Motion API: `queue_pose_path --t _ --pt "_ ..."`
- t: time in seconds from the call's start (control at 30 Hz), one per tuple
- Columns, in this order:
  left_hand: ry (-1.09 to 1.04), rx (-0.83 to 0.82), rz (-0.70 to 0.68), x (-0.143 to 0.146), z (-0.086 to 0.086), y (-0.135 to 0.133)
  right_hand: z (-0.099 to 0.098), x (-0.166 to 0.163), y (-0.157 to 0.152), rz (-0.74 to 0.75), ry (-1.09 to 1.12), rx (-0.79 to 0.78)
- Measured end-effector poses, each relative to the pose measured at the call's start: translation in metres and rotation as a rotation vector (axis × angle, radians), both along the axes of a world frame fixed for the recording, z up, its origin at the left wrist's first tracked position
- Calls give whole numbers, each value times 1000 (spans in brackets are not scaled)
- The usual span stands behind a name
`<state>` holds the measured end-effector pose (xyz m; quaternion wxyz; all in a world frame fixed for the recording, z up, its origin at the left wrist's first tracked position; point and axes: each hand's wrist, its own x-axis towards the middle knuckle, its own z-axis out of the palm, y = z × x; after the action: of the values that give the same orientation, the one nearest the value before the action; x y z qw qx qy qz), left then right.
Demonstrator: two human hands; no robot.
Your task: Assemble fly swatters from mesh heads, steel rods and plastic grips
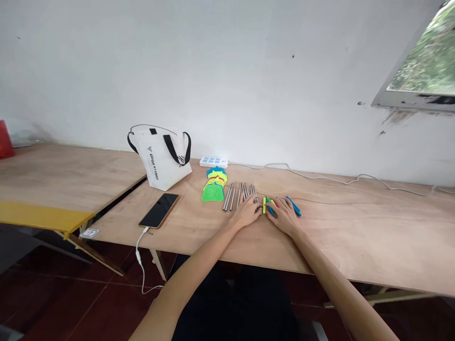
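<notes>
My left hand [248,211] lies over the right end of a row of thin metal rods [231,196], its fingers stretched out and partly covering them. Close beside it, my right hand [284,215] rests with spread fingers on a group of coloured plastic handles. A yellow handle [264,205] and a green handle [269,204] show between the hands, and a blue handle [294,207] lies just right of my right hand. Left of the rods, mesh fly swatter heads overlap in a column, with a green head [213,192] at the front and a blue head [216,169] at the back.
A phone [159,210] on a white charging cable [138,255] lies to the left. Behind it stands a white bag [161,158] with black handles. A power strip [213,162] sits near the wall, its cord [320,177] running right. A gap separates the left table [71,175].
</notes>
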<state>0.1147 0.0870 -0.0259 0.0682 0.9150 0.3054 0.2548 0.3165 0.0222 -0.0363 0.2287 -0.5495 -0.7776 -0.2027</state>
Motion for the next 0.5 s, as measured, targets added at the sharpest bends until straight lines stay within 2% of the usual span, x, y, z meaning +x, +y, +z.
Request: queue_pose_path --t 0.27,0.5 --pt "-62 -107 18 -1 3 5 8 -8 -5 100 -51 -37" --pt "-47 -67 62 -2 3 5 11 -15 -7 145 -88 -16"
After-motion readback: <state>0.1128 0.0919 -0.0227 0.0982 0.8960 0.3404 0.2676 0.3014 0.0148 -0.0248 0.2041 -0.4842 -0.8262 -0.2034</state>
